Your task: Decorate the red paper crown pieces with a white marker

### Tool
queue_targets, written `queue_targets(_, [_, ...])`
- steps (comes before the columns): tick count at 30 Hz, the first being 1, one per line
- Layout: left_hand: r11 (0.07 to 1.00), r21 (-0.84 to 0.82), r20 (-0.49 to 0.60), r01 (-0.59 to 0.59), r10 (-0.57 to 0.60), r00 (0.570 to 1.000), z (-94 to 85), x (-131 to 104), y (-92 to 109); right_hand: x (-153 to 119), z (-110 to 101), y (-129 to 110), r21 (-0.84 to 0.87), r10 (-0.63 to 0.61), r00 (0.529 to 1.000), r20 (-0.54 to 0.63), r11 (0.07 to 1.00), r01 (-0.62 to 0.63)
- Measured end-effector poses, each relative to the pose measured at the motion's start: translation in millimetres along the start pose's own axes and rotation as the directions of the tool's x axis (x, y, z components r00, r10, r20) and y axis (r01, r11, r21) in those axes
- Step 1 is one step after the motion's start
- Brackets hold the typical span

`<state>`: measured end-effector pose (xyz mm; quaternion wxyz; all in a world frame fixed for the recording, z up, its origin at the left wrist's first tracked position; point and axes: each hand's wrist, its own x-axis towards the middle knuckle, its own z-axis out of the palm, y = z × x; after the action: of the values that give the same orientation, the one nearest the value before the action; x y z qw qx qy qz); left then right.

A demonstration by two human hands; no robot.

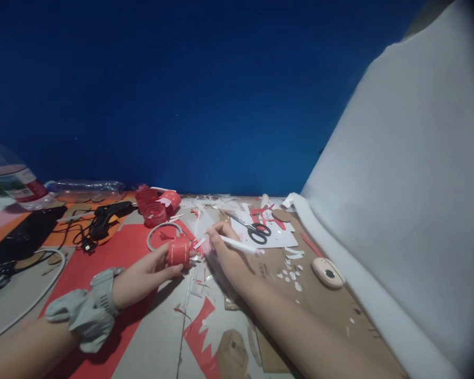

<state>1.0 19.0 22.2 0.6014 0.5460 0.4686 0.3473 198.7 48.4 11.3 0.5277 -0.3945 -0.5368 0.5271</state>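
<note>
My left hand [154, 269], a grey-green scrunchie at its wrist, is closed around a small red cylinder [178, 251] with white dashed lines along its edges. Just right of it, my right hand [224, 246] grips a slim white pen [240, 245], its tip end pointing left at the cylinder. A pale ring [152, 237] lies behind the cylinder. Beyond my right hand, dark-handled scissors [258, 232] rest on white paper [280, 237]. More red cylinders [155, 213] stand at the back.
Red paper [102, 273] lies under my left arm. Further left are a black glue gun [106, 218], cables and plastic bottles [89, 188]. White dots and paper scraps dot the cardboard [312, 321] near a cream oval device [327, 272]. A large white sheet [411, 184] rises at right.
</note>
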Motion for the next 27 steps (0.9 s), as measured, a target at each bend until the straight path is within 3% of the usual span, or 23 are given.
queue_targets(6, [0.995,-0.092,-0.057,-0.025,0.02,0.998,14.9,7,12,1,2,-1,0.143,0.061,0.997,-0.056,0.988,-0.053])
queue_targets(11, [0.979,-0.198,-0.132,-0.049,0.022,0.991,23.3,14,-3,1,2,-1,0.192,0.074,0.994,-0.079,0.98,-0.057])
queue_targets(13, [0.981,-0.189,-0.244,-0.039,-0.009,0.97,26.4,12,-12,3,1,1,0.206,0.09,0.992,-0.087,0.976,-0.07])
queue_targets(15, [0.992,-0.123,-0.314,-0.02,-0.02,0.949,29.2,7,-19,6,1,2,0.229,0.112,0.988,-0.103,0.97,-0.086])
queue_targets(20, [0.977,0.198,-0.223,-0.074,0.118,0.968,34.8,-1,-19,5,2,2,0.171,0.091,0.99,-0.105,0.983,-0.072])
queue_targets(23, [0.914,0.372,-0.157,-0.16,0.232,0.96,37.0,0,-11,-2,5,3,0.179,0.041,0.998,-0.046,0.983,-0.033])
queue_targets(27, [0.788,0.588,-0.136,-0.183,0.32,0.938,36.9,1,-5,-4,8,1,0.051,0.044,0.996,-0.083,0.998,-0.04])
